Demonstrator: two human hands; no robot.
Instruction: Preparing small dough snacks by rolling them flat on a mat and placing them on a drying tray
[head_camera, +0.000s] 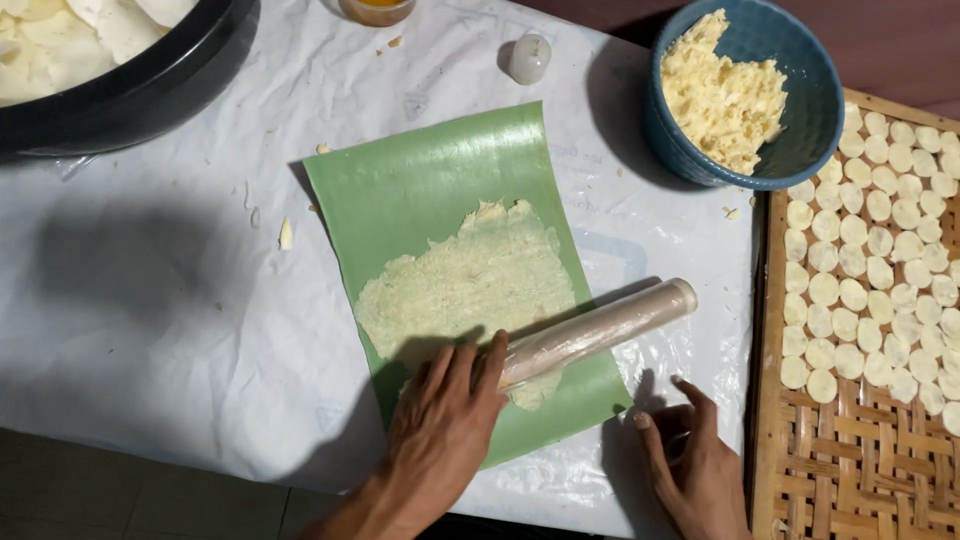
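Left hand (440, 425) fingers flat on clear plastic-wrapped rolling cylinder (598, 332), gripping nothing, over thin pale dough sheet (470, 285) on green banana leaf (420, 180), right hand (690, 460) fingers spread open on white plastic-covered surface (180, 300) beside it

No boxes, bags, packets, labels, signs or screens show anywhere on this table.
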